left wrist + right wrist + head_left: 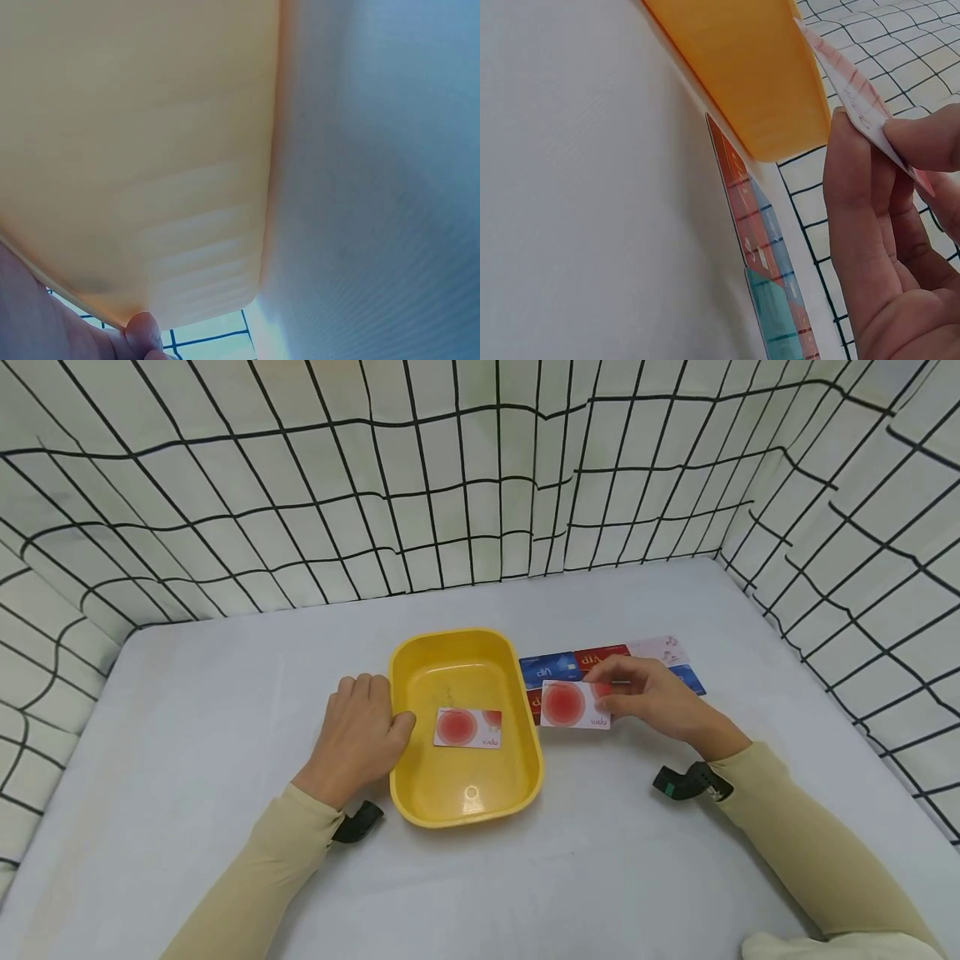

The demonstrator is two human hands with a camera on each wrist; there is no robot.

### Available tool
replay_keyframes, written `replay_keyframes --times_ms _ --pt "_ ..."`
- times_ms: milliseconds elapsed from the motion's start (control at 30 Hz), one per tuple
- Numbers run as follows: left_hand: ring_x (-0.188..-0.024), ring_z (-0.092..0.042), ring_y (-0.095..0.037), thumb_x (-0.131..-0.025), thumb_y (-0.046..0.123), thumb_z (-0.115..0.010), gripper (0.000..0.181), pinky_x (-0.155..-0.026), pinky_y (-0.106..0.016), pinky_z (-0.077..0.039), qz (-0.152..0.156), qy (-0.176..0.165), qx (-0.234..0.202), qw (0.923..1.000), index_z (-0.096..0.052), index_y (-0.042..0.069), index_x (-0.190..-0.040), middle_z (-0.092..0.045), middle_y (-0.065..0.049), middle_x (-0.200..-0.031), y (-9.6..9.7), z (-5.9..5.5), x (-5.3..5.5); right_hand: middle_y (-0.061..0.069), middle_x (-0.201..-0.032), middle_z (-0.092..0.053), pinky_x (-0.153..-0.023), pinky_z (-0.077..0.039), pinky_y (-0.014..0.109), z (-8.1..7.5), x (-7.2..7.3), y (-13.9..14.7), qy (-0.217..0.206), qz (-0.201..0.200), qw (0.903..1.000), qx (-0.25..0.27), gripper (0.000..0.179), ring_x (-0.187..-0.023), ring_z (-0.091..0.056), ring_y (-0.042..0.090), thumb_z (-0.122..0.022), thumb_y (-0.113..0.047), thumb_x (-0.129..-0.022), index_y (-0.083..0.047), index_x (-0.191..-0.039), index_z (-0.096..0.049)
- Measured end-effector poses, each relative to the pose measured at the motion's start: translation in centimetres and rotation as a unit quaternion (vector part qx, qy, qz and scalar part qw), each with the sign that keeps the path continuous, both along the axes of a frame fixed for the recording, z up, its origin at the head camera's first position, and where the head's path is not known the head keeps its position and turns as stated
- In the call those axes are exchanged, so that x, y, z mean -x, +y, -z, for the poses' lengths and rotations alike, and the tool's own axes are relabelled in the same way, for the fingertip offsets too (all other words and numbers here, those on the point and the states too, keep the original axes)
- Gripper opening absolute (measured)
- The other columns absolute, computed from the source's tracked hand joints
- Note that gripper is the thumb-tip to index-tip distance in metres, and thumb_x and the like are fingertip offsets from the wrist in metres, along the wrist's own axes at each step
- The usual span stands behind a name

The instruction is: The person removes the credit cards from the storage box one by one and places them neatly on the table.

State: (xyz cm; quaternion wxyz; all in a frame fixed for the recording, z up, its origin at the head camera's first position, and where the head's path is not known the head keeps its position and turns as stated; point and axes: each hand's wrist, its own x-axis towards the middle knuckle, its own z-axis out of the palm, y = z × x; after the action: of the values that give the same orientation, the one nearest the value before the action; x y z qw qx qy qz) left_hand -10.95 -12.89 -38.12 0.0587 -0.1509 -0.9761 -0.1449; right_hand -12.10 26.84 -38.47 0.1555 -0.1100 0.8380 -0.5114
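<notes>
My right hand (pixel 651 697) pinches a white card (pixel 564 704) with a red circle between thumb and fingers, just right of the yellow tray (pixel 401 777). In the right wrist view the held card (pixel 855 94) is tilted, raised off the table. My left hand (pixel 360 739) grips the tray's left rim, its thumb over the edge. Fingertips (pixel 142 334) show beneath the rim in the left wrist view. Inside the tray lies a similar white card (pixel 457 727) with a red circle.
Several cards lie side by side right of the tray, among them a blue card (pixel 550 669), a red card (pixel 596 657) and a pale pink card (pixel 660 650). My right hand partly covers them. A black wire grid (pixel 465 510) borders the white table (pixel 225 710).
</notes>
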Motion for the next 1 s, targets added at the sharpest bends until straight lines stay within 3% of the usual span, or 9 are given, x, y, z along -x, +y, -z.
replay_keyframes --times_ms 233,567,1000 --pt "-0.081 -0.037 -0.032 -0.090 0.020 -0.047 0.022 -0.072 -0.036 -0.026 -0.001 0.003 0.004 1.0000 -0.048 -0.002 -0.087 -0.043 -0.014 -0.079 0.0 -0.2 -0.1 0.008 -0.138 -0.059 -0.088 -0.060 0.025 0.4 0.1 0.0 -0.008 -0.003 0.9997 -0.023 0.028 -0.129 -0.055 0.031 -0.071 -0.020 -0.096 -0.018 -0.124 -0.067" --pt "-0.081 -0.037 -0.032 -0.089 0.019 -0.047 0.021 -0.072 -0.037 -0.026 -0.008 0.006 0.001 1.0000 -0.048 -0.002 -0.085 -0.042 -0.014 -0.078 -0.1 -0.3 -0.1 0.003 -0.135 -0.061 -0.092 -0.057 0.029 1.0 0.8 0.1 -0.008 -0.036 0.9975 -0.060 0.026 -0.125 -0.056 0.027 -0.073 -0.022 -0.094 -0.024 -0.119 -0.070" --pt "-0.081 -0.036 -0.033 -0.089 0.018 -0.047 0.020 -0.071 -0.036 -0.025 0.003 0.018 -0.003 0.9998 -0.046 -0.002 -0.084 -0.041 -0.015 -0.078 0.2 0.1 0.0 0.003 -0.128 -0.064 -0.092 -0.057 0.032 1.7 0.7 0.4 -0.024 -0.062 0.9960 -0.060 0.027 -0.125 -0.055 0.027 -0.074 -0.023 -0.093 -0.025 -0.119 -0.069"
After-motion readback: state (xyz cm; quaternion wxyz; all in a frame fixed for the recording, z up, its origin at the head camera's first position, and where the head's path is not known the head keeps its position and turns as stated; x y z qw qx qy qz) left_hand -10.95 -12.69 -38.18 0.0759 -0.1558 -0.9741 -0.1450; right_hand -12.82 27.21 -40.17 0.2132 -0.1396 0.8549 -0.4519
